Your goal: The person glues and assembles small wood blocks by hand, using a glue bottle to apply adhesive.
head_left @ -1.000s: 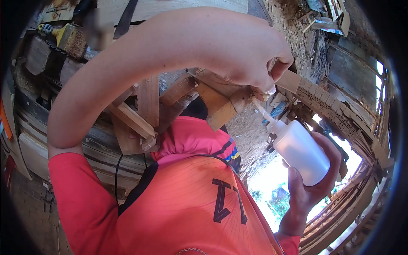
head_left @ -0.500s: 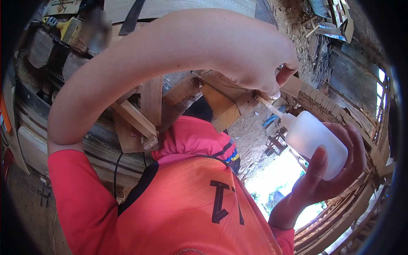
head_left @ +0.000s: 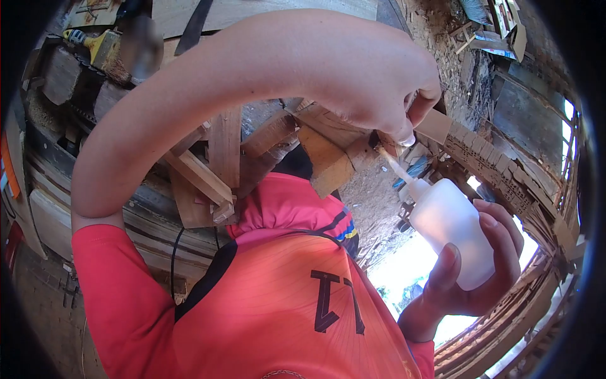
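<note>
In my right hand (head_left: pixel 470 271) is a translucent white squeeze bottle (head_left: pixel 449 224), fingers and thumb wrapped round its base. Its long narrow nozzle slants up to the left, brownish at the tip. That tip sits right at a dark hole at the end of a wooden piece (head_left: pixel 338 129). My left hand (head_left: pixel 398 95) reaches across from the left, bent over the wood, with thumb and fingers pinched together just above the nozzle tip. What the pinch holds I cannot tell. Beneath the wood, an orange-brown block (head_left: pixel 325 164) shows.
Wooden offcuts (head_left: pixel 202 180) lie below my left forearm, beside a stack of long boards. A yellow-handled brush (head_left: pixel 104 50) rests at the upper left. Wood scraps (head_left: pixel 495 44) lie at the upper right, and a bright opening shows at the lower right.
My right hand and the bottle have shifted left and slightly down, and the nozzle now points up more steeply. My left hand has barely moved.
</note>
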The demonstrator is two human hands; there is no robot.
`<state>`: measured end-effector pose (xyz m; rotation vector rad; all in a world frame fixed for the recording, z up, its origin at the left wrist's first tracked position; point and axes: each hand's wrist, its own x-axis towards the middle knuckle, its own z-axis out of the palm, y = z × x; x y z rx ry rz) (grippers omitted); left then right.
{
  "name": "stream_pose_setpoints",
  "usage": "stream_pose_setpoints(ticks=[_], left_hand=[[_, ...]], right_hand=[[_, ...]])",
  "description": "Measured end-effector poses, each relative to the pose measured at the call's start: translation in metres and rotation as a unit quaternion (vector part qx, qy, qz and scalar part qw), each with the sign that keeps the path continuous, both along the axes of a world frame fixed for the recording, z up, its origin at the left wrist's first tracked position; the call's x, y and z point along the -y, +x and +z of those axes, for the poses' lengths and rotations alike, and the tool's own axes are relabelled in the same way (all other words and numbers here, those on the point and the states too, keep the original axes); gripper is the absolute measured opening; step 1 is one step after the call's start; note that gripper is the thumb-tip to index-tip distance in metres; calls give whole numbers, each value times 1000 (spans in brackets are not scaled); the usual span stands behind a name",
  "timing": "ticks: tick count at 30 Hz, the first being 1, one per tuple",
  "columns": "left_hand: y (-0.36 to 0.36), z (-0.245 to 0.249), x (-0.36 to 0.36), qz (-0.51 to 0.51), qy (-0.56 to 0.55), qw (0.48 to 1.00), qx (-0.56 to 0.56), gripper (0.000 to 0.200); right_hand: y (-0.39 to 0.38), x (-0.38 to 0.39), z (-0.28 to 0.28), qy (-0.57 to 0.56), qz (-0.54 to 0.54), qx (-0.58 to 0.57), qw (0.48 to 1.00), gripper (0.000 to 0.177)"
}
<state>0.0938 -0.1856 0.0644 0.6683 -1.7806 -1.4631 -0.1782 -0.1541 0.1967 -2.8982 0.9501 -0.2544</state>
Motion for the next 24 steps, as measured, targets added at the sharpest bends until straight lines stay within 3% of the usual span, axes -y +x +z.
stream_pose_setpoints(ticks=[3,5,13,17,24], left_hand=[[-12,-15,-7,44,-29,999,-3,30],[-41,-21,-1,92,13,993,78,29],[-44,-25,-2,101,3,992,76,30],[-45,-25,-1,108,7,992,70,28],[-45,-23,-2,104,15,991,82,28]], right_hand=[[-6,0,-2,-9,-3,1,1000,46],[-8,-1,-2,-12,-6,-1,1000,46],[-12,-5,2,-19,21,-11,1000,48],[-14,-10,-4,-21,-3,1,1000,57],[-11,-12,-1,-18,30,1,999,50]])
